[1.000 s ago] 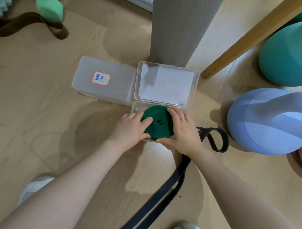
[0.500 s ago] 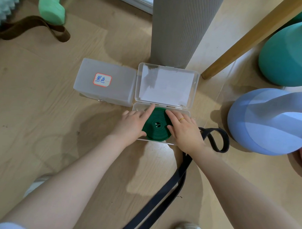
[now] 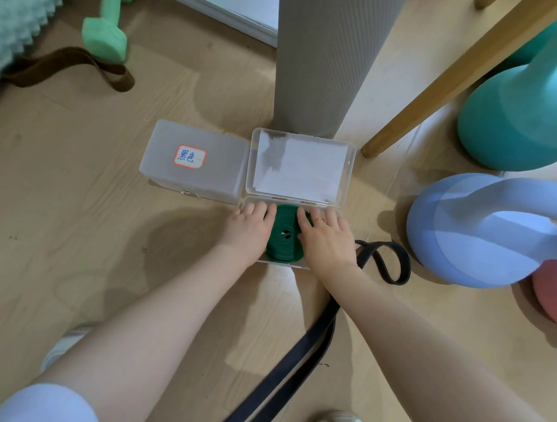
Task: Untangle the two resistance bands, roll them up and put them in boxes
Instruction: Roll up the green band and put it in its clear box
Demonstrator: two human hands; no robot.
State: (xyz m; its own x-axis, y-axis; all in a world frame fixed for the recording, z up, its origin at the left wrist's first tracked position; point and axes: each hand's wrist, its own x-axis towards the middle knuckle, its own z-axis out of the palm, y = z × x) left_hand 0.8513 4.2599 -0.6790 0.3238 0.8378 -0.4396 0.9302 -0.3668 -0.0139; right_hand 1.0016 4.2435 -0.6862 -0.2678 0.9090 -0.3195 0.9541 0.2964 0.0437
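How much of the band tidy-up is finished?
About half. Done: the green band is rolled into a coil and sits in the open clear box. In hand: the left hand and right hand press it down with flat fingers. Left: the black band lies unrolled on the floor, and the labelled box is shut.

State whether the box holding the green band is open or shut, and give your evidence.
Open. The clear box has its lid swung back, and the rolled green band shows uncovered inside.
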